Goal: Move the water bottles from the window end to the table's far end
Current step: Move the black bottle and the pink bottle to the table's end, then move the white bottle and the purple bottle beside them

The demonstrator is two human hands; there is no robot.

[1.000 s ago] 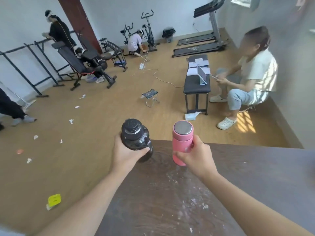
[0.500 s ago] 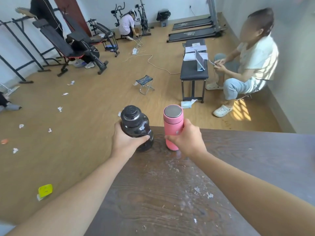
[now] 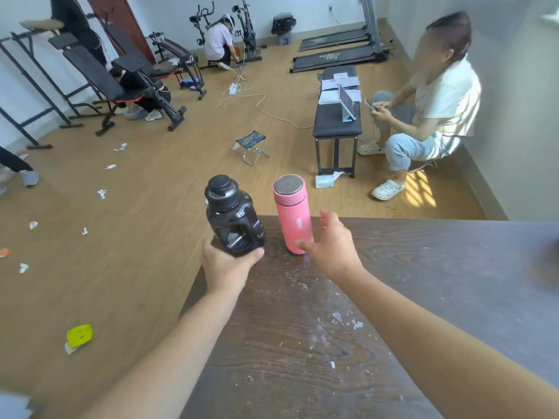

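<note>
A dark translucent bottle with a black cap (image 3: 231,217) stands at the far left corner of the dark wooden table (image 3: 423,282). My left hand (image 3: 225,267) is wrapped around its lower part from the near side. Just to its right a pink flask with a metal lid (image 3: 292,213) stands upright near the table's far edge. My right hand (image 3: 331,244) sits beside the flask with fingers spread; the thumb tip touches its base and the other fingers are off it.
Beyond the table edge is wood floor with a small folding stool (image 3: 252,145), a black bench (image 3: 337,116) and a seated person (image 3: 429,110) at the right wall. Exercise machines and other people are farther back. White specks dot the tabletop.
Both bottles went from being held up to standing on the table's far end. My right hand has opened and let go of the pink flask; my left hand still grips the dark bottle.
</note>
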